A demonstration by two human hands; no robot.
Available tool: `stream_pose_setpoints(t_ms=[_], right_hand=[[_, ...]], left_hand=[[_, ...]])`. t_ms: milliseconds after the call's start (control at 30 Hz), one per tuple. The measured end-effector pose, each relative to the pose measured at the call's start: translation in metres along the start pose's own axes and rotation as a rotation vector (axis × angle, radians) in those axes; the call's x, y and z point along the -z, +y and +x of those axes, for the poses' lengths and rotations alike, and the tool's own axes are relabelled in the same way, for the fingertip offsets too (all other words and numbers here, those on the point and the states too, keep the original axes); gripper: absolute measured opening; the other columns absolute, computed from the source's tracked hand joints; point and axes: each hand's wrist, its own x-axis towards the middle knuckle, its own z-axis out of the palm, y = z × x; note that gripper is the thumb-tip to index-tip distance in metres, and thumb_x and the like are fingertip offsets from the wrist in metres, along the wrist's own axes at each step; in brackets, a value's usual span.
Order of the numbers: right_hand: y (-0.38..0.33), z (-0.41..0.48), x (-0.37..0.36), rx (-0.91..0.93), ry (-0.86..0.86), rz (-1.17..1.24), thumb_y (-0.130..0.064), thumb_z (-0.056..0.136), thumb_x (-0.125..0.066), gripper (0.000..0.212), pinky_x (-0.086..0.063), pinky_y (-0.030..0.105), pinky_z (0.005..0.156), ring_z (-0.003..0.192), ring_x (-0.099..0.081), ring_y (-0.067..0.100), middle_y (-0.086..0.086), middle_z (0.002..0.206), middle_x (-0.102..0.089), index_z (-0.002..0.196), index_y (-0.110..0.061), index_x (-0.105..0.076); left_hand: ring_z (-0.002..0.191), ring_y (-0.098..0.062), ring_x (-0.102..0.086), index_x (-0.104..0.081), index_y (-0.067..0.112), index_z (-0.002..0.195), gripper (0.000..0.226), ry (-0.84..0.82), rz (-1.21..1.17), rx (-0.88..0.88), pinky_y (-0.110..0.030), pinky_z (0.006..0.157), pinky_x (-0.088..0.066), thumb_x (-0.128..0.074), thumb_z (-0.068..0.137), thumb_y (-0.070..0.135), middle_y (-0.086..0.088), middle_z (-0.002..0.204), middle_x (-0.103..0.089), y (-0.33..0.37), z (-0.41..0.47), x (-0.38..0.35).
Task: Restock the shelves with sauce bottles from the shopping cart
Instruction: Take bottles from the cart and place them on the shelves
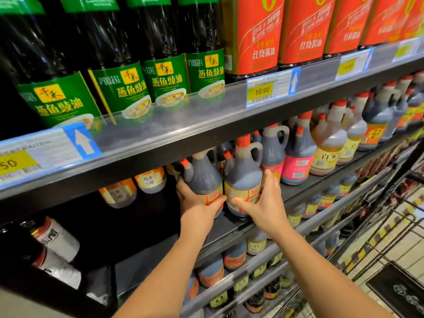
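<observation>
Placement is the step in hand. Two dark brown plastic sauce jugs with red caps, loop handles and yellow-and-red labels stand upright and touching at the front of the black metal middle shelf (227, 226).

The left hand (195, 203) grips the left jug (203, 177) low down, with the thumb across the label and the fingers curled behind. The right hand (266, 204) grips the right jug (242, 177) the same way, thumb on the label and fingers round its right flank. It is not possible to tell whether the bases rest on the board or hang just above it.

Dark jugs with pink labels (297, 166) stand just beside the right jug. To the left, orange-and-white-labelled bottles (150, 180) sit further back in shadow. The wire shopping cart (394, 290) is at lower right, and its load cannot be made out.

The next move probably calls for sliding both jugs back level with the pink-labelled row, labels facing out. The red caps need to stay clear of the shelf above. Then both grips can let go for another reach to the cart.
</observation>
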Motion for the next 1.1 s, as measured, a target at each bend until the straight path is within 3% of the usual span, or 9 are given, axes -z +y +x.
stream_pose_setpoints(t_ms=[200, 367, 967, 1033, 1100], right_hand=[[0.006, 0.005, 0.001, -0.012, -0.039, 0.031, -0.032, 0.069, -0.087, 0.083, -0.043, 0.048, 0.101, 0.121, -0.045, 0.028, 0.009, 0.125, -0.042, 0.131, -0.003, -0.040], [0.011, 0.012, 0.005, 0.003, -0.072, 0.028, -0.034, 0.070, -0.085, 0.063, -0.049, 0.045, 0.094, 0.108, -0.049, 0.023, 0.004, 0.111, -0.038, 0.116, -0.014, -0.047], [0.007, 0.010, 0.008, -0.007, -0.066, -0.053, -0.031, 0.077, -0.082, 0.059, -0.051, 0.045, 0.088, 0.109, -0.052, 0.023, 0.004, 0.114, -0.044, 0.120, -0.011, -0.046], [0.006, 0.006, 0.009, 0.010, -0.064, -0.108, -0.033, 0.078, -0.080, 0.066, -0.048, 0.040, 0.092, 0.114, -0.051, 0.025, 0.006, 0.120, -0.045, 0.128, -0.009, -0.044], [0.006, -0.001, 0.011, 0.002, -0.079, -0.132, -0.035, 0.080, -0.079, 0.079, -0.046, 0.038, 0.096, 0.121, -0.050, 0.024, 0.008, 0.130, -0.045, 0.141, -0.010, -0.036]], left_hand=[[0.127, -0.036, -0.045, -0.018, 0.012, 0.150, 0.119, 0.030, 0.139, -0.013, -0.033, 0.092, -0.040, -0.092, 0.060, 0.035, -0.017, 0.146, -0.030, 0.003, -0.002, -0.007], [0.132, -0.036, -0.040, -0.016, 0.011, 0.150, 0.120, 0.020, 0.171, 0.002, -0.046, 0.101, -0.044, -0.092, 0.060, 0.037, -0.017, 0.145, -0.030, 0.008, -0.002, -0.007], [0.128, -0.037, -0.044, -0.011, 0.015, 0.152, 0.119, -0.069, 0.325, 0.034, -0.047, 0.092, -0.048, -0.083, 0.065, 0.055, -0.018, 0.145, -0.032, 0.022, -0.009, 0.005], [0.122, -0.036, -0.049, -0.028, 0.008, 0.147, 0.103, -0.163, 0.390, 0.069, -0.044, 0.089, -0.052, -0.074, 0.073, 0.063, -0.020, 0.138, -0.043, 0.020, -0.011, 0.010], [0.108, -0.035, -0.060, -0.054, 0.000, 0.127, 0.087, -0.284, 0.489, 0.134, -0.042, 0.084, -0.054, -0.061, 0.079, 0.072, -0.019, 0.120, -0.062, 0.019, -0.016, 0.017]])
